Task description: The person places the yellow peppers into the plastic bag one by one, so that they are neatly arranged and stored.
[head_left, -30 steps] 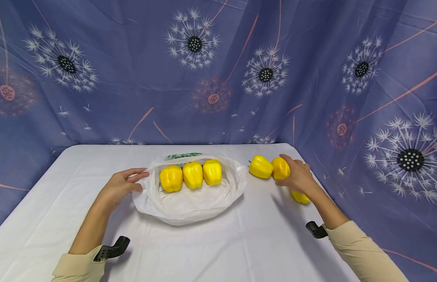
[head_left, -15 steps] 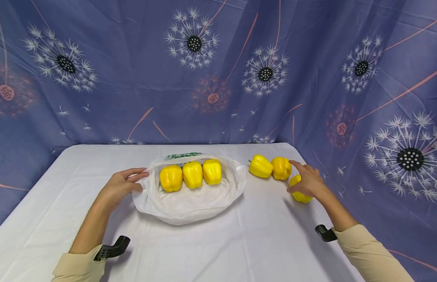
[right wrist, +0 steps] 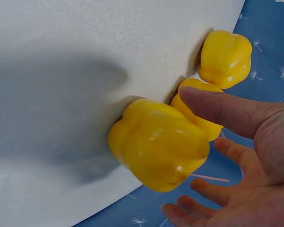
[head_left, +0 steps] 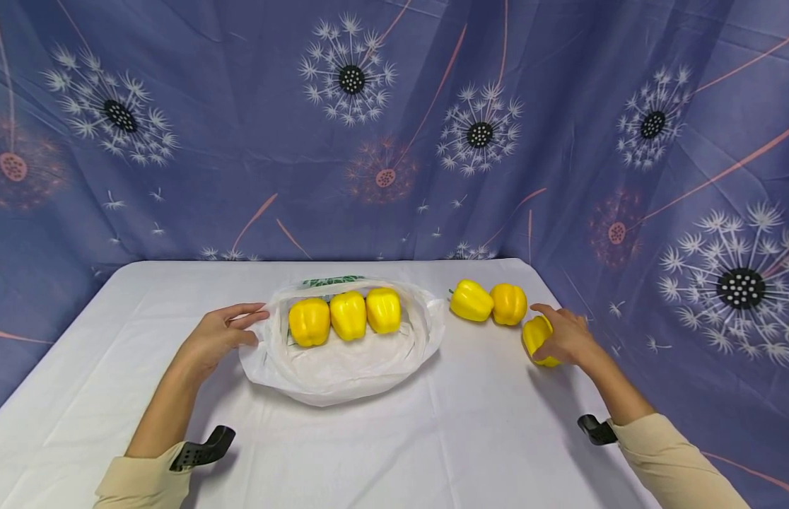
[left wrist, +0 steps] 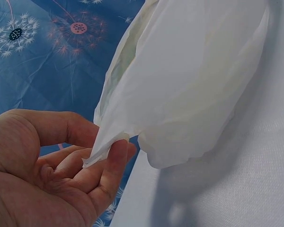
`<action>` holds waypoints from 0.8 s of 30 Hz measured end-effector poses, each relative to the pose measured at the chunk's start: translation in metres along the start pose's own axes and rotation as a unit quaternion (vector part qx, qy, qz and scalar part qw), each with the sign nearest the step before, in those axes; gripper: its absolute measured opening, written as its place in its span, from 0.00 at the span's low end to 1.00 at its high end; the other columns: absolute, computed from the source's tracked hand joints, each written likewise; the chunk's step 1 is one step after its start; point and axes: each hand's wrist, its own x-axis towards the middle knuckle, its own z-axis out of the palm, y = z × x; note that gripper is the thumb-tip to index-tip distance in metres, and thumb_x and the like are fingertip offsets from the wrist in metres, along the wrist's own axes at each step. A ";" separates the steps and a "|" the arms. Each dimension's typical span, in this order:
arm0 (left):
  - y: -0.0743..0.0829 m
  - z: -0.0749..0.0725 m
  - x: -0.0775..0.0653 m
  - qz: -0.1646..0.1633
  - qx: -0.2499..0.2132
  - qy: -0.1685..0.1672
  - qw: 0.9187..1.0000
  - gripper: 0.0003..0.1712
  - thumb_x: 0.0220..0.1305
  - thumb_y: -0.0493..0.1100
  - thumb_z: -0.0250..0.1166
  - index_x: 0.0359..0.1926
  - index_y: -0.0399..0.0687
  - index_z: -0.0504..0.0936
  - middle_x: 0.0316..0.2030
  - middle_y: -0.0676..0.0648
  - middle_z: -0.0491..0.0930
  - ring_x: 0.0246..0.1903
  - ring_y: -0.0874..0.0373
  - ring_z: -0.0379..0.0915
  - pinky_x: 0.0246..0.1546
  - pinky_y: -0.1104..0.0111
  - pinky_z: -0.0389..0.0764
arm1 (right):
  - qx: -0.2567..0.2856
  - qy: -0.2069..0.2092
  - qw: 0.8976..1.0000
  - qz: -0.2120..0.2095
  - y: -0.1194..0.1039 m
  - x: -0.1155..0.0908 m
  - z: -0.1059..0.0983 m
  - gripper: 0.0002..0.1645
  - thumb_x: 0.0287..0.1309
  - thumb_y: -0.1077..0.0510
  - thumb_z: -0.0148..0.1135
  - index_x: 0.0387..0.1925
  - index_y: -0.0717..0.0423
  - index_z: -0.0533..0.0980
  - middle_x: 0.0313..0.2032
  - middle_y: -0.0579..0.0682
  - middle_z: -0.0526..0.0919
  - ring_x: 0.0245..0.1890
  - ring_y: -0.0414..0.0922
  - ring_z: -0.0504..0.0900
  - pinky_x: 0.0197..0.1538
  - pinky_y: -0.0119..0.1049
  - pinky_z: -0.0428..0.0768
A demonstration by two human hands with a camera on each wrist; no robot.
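Note:
A white plastic bag (head_left: pixel 350 382) lies with its mouth open on the table, and three yellow bell peppers (head_left: pixel 348 316) sit in a row inside it. My left hand (head_left: pixel 211 339) pinches the bag's left edge between thumb and fingers, as the left wrist view shows at the bag's corner (left wrist: pixel 114 137). On the right, my right hand (head_left: pixel 568 336) is spread around the nearest loose bell pepper (right wrist: pixel 158 144), thumb on one side and fingers on the other, with a gap showing in the right wrist view. Two more loose peppers (head_left: pixel 471 300) lie side by side farther back.
A white cloth covers the table (head_left: pixel 343 459). A blue curtain (head_left: pixel 242 141) with dandelion prints hangs behind it and along the right side, close to my right hand. Black camera mounts (head_left: pixel 203 448) sit on both wrists.
My right hand has moved right and toward me, from the middle loose pepper to the nearest one. The left hand and the bag have stayed in place.

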 end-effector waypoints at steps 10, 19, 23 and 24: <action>0.000 0.001 -0.001 -0.005 0.002 0.003 1.000 0.47 0.54 0.28 0.61 0.76 0.37 0.60 0.68 0.36 0.72 0.78 0.40 0.48 0.71 0.45 0.55 | 0.014 -0.001 1.000 0.004 0.008 -0.003 0.006 0.58 0.34 0.65 0.75 0.71 0.62 0.61 0.62 0.77 0.69 0.64 0.74 0.60 0.68 0.72 0.42; 0.001 0.001 -0.002 -0.005 0.002 0.004 1.000 0.47 0.54 0.28 0.62 0.77 0.37 0.59 0.68 0.36 0.72 0.78 0.40 0.47 0.73 0.45 0.54 | 0.015 0.002 1.000 0.000 0.010 -0.003 0.008 0.58 0.34 0.67 0.74 0.72 0.62 0.60 0.62 0.77 0.69 0.65 0.73 0.60 0.69 0.72 0.41; 0.001 0.002 -0.001 -0.004 0.002 0.003 1.000 0.47 0.54 0.28 0.61 0.77 0.37 0.59 0.68 0.36 0.72 0.78 0.40 0.48 0.73 0.44 0.54 | 0.010 0.019 1.000 -0.002 0.012 -0.004 0.011 0.58 0.32 0.68 0.72 0.71 0.62 0.61 0.61 0.77 0.70 0.64 0.72 0.61 0.65 0.69 0.50; 0.001 0.002 -0.001 -0.004 0.003 0.003 1.000 0.47 0.55 0.28 0.61 0.77 0.37 0.59 0.68 0.36 0.72 0.78 0.40 0.49 0.73 0.44 0.54 | 0.007 0.025 1.000 -0.004 0.012 -0.004 0.011 0.57 0.32 0.68 0.72 0.71 0.63 0.61 0.61 0.77 0.71 0.63 0.72 0.61 0.63 0.68 0.52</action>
